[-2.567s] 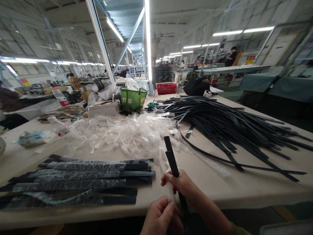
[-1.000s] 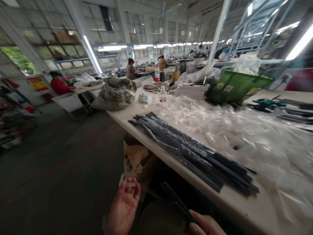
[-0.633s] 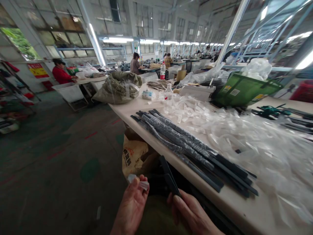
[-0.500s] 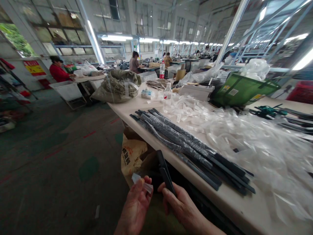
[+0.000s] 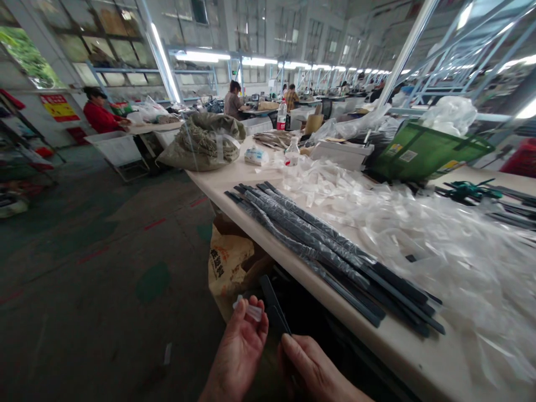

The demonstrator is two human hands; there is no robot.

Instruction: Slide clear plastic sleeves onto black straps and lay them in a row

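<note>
A small piece of clear plastic (image 5: 253, 312) is pinched between the thumb and fingers of my left hand (image 5: 243, 346). My right hand (image 5: 309, 360) grips a dark flat strip (image 5: 273, 301), which tilts up and left beside my left fingertips; its lower end is hidden by the hand. Just beyond, on the table (image 5: 209, 181), lies a bundle of long dark strips (image 5: 310, 240), several of them wrapped in clear film. Loose clear plastic sleeves (image 5: 422, 240) are heaped to the right of the bundle.
A printed brown sack (image 5: 226, 268) stands open below the table edge. On the table are a stuffed olive sack (image 5: 205, 142), plastic bottles (image 5: 282, 114), a tissue pack (image 5: 254, 156) and a green bag (image 5: 419, 153). Several people work at other tables farther back.
The dark strip in my right hand has moved down and left, closer to my left hand. My left fingers have curled further over the clear plastic. The view has shifted slightly.
</note>
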